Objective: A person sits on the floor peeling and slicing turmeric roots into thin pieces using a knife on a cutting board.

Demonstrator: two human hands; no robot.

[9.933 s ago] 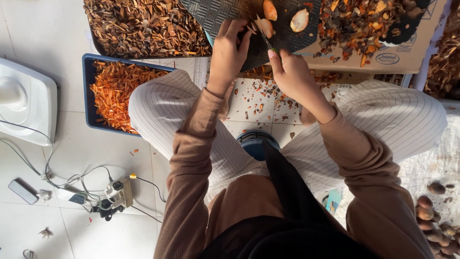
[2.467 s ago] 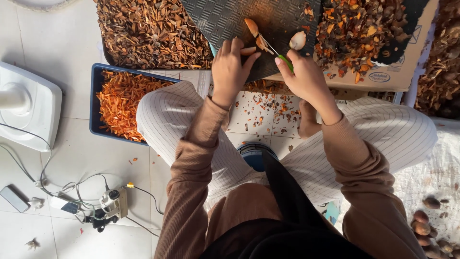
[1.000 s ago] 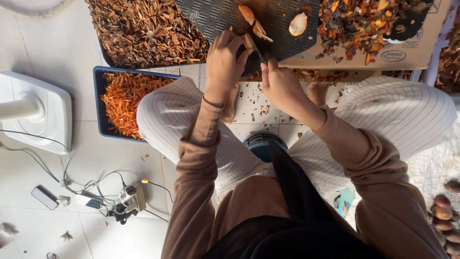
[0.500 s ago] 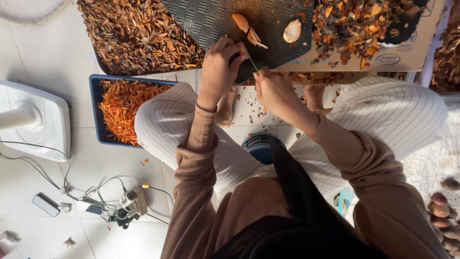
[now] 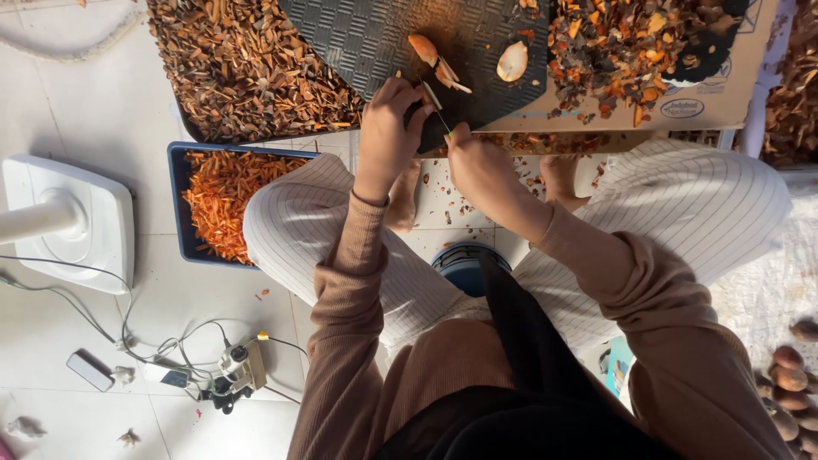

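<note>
Overhead view of a seated person working at a dark ridged mat point(image 5: 375, 38). Left hand point(image 5: 388, 128) curled at the mat's near edge; right hand point(image 5: 477, 162) grips a thin knife point(image 5: 434, 100), its blade between the hands. Beyond lie an orange peeled piece point(image 5: 423, 48) and a pale kernel point(image 5: 512, 61). A blue tray point(image 5: 176, 204) of orange shreds sits at left

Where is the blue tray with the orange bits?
In the head view, the blue tray sits on the floor left of the person's left knee, between the white stand base and the striped trousers.

Both arms stretched forward; left hand point(image 5: 388, 128) fingers curled shut, right hand point(image 5: 477, 162) fisted, close together.
</note>
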